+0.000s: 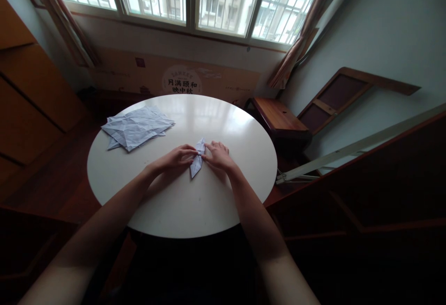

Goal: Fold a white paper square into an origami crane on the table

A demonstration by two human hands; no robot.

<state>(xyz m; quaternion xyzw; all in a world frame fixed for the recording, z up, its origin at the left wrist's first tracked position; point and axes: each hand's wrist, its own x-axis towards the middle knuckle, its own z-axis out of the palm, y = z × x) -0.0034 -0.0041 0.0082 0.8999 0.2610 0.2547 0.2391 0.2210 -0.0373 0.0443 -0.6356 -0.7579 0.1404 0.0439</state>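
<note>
A narrow piece of folded white paper with pointed ends lies on the round white table, slanting away from me. My left hand pinches its middle from the left with thumb and fingertips. From the right, my right hand grips the paper near its middle and upper part, its thumb and forefinger close to the left fingertips and its other fingers curled. The fingers hide part of the paper's middle.
A stack of creased white paper sheets lies at the table's far left. Beyond the table's right edge stands a wooden stool. A large printed cardboard panel leans below the barred window.
</note>
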